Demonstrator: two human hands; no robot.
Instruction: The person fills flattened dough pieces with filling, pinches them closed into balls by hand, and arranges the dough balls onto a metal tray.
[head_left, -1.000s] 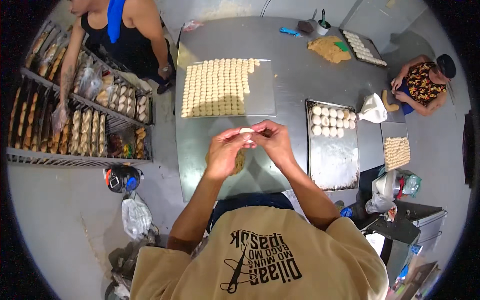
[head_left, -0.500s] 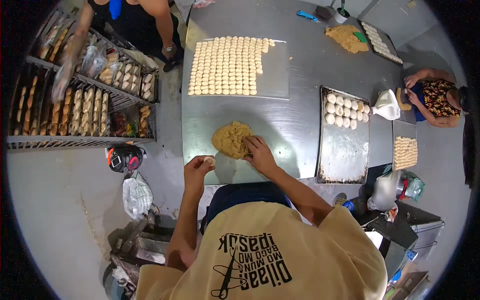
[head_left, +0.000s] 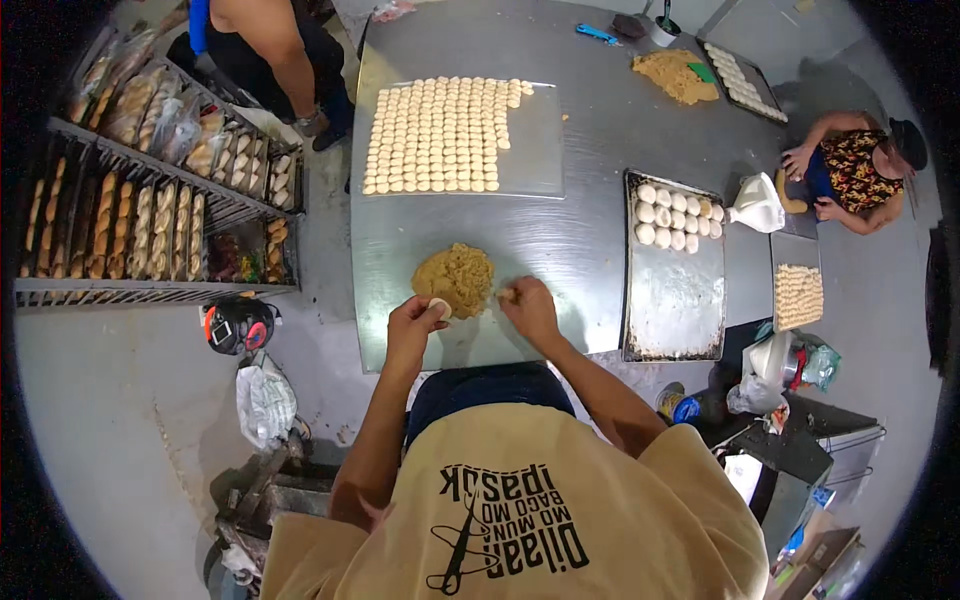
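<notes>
So from the head view, a small white dough round (head_left: 440,309) is clamped in the left hand's (head_left: 410,322) fingers, right by the brown crumbly mound (head_left: 455,275) on the metal table (head_left: 590,255). The right hand's (head_left: 532,312) fingers are kinda curled beside it; whether they're closed on anything can't be told.

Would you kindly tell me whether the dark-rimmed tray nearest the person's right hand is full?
Partly full: round dough balls sit at the far end of the tray, while its nearer part is bare.
</notes>
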